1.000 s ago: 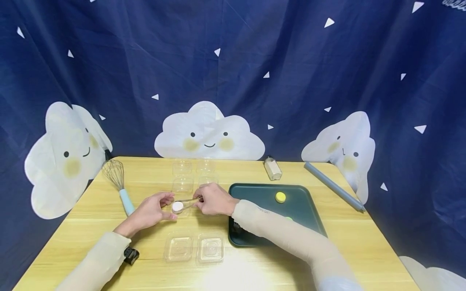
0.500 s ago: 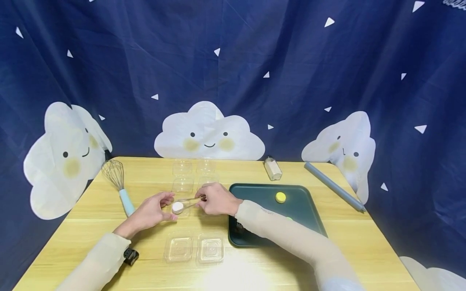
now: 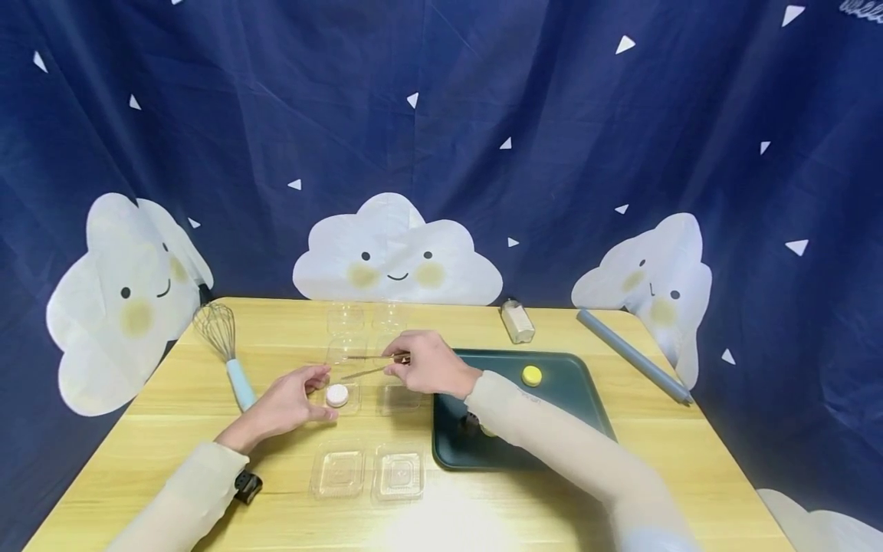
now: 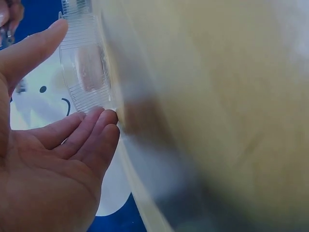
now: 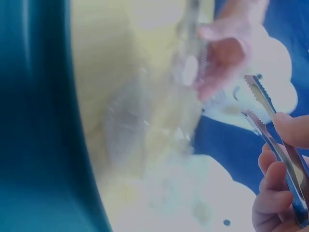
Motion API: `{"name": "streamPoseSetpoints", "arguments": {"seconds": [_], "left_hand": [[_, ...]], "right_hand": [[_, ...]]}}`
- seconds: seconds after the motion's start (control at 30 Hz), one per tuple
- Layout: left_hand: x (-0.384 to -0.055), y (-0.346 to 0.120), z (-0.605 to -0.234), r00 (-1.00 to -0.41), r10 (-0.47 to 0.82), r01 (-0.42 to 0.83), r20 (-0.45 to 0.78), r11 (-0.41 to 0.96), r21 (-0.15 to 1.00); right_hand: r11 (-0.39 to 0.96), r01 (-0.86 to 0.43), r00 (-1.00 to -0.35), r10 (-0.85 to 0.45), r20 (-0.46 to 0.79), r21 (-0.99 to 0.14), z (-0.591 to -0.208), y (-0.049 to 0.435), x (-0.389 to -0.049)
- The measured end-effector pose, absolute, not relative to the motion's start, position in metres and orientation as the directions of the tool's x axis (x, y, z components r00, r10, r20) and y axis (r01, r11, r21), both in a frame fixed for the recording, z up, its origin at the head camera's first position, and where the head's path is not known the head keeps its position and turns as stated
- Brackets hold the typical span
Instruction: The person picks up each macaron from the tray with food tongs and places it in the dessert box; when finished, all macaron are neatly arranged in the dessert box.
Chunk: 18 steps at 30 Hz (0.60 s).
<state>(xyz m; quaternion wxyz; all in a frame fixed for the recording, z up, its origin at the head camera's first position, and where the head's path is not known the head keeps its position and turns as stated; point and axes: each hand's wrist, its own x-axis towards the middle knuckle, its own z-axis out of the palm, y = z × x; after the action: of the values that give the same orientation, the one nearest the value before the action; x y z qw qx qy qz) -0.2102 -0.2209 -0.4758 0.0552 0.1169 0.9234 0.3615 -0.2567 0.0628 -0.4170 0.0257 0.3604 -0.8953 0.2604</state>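
A white, macaron-like round sits in a clear plastic container. In the left wrist view the round looks pale pink behind the ribbed container wall. My left hand rests around that container, thumb at the near side and extended fingers at the far side, fingertips right at its wall. Farther right, my right hand holds small metal tongs. Their serrated tips stand apart with nothing between them, up and to the right of the round.
A dark green tray bears a yellow round and another partly hidden by the sleeve. More clear containers stand in front and behind. A whisk lies left, a shaker-like bottle and grey rolling pin back right.
The tongs have let go of the white round, which stays in the container. My right hand has drawn back with the tongs, up and to the right. The left hand has not moved.
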Motion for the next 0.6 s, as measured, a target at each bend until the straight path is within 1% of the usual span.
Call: {"name": "streamPoseSetpoints", "arguments": {"seconds": [0.07,0.23,0.4,0.5,0.6], "left_hand": [[-0.21,-0.221,-0.473,-0.967,0.256,0.184,-0.008,0.714,0.675],[-0.211,-0.228,-0.46,-0.975,0.222,0.187,0.027,0.743,0.643],[-0.217,-0.229,-0.441,-0.975,0.194,0.221,0.112,0.746,0.629],[-0.22,-0.223,-0.432,-0.962,0.217,0.272,0.164,0.735,0.621],[-0.223,-0.212,-0.425,-0.951,0.256,0.306,0.171,0.73,0.612]], "right_hand": [[0.601,-0.641,-0.755,-0.606,0.251,-0.477,-0.41,0.069,-0.257],[0.603,-0.614,-0.783,-0.545,0.299,-0.51,-0.396,0.088,-0.259],[0.604,-0.586,-0.809,-0.474,0.347,-0.54,-0.385,0.114,-0.262],[0.599,-0.587,-0.809,-0.428,0.403,-0.544,-0.381,0.13,-0.265],[0.598,-0.59,-0.804,-0.378,0.458,-0.542,-0.378,0.146,-0.268]]}}
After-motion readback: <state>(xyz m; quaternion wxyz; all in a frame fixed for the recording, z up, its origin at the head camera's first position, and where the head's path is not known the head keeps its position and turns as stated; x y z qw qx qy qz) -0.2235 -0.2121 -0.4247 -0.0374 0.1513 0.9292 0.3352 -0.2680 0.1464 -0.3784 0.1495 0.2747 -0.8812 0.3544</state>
